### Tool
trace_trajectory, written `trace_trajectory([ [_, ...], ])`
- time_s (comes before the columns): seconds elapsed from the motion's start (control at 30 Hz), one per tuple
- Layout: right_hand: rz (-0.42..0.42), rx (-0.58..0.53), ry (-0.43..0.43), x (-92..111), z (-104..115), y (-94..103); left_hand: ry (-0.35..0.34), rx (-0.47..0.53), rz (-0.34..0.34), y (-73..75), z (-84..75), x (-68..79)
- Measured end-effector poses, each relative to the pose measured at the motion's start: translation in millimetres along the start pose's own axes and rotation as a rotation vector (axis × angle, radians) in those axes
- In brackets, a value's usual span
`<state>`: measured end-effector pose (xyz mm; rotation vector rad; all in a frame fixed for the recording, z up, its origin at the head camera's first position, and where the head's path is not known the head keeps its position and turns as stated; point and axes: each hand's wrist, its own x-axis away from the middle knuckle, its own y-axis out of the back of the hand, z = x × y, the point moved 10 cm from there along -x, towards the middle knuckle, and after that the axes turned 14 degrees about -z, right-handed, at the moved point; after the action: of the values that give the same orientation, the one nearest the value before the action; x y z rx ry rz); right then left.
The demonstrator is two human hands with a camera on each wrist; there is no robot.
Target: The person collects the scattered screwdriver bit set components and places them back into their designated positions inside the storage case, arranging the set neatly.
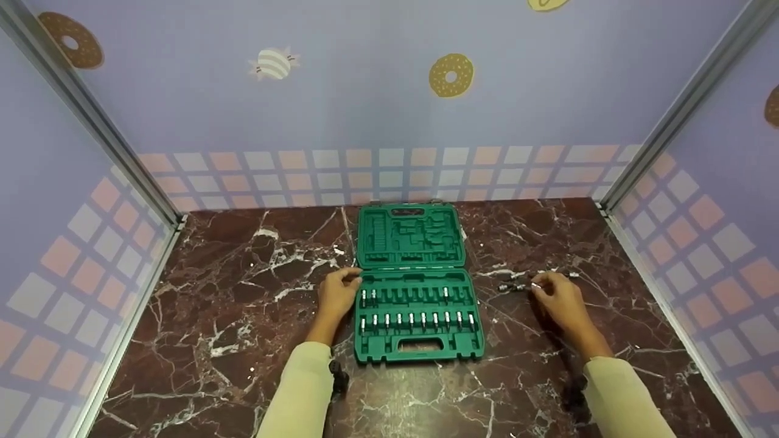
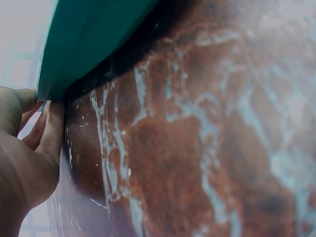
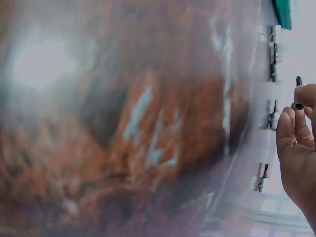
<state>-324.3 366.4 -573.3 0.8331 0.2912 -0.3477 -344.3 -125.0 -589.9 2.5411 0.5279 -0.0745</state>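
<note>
An opened green plastic case [image 1: 420, 347] lies on the marble-patterned surface, its lid folded back. Several metal bit sockets [image 1: 424, 320] stand in its front row, and 3 are in the row behind. My left hand [image 1: 338, 295] touches the left side of the case near the hinge, its fingers against the edge [image 2: 54, 84]. Off to the right of the case, my right hand [image 1: 561, 301] pinches a small bit socket [image 3: 298, 104] between thumb and finger; its dark tip points up in the right wrist view. Loose bit sockets [image 1: 514, 286] lie beside this hand.
More loose bits [image 1: 573, 275] lie just beyond the right hand. Patterned panels [image 1: 389, 176] stand behind and at both sides of the surface. The case's moulded lid [image 1: 411, 237] reaches close to the back panel.
</note>
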Motion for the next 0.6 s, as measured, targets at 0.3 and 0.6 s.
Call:
trace_trajectory([
  [0.3, 0.043, -0.066, 0.027, 6, 32, -11.1, -0.008, -0.001, 0.004, -0.2, -0.5, 0.1],
  [0.6, 0.019, -0.124, 0.172, 14, 78, -22.6, 0.002, 0.000, 0.014, -1.7, 1.6, 1.0],
])
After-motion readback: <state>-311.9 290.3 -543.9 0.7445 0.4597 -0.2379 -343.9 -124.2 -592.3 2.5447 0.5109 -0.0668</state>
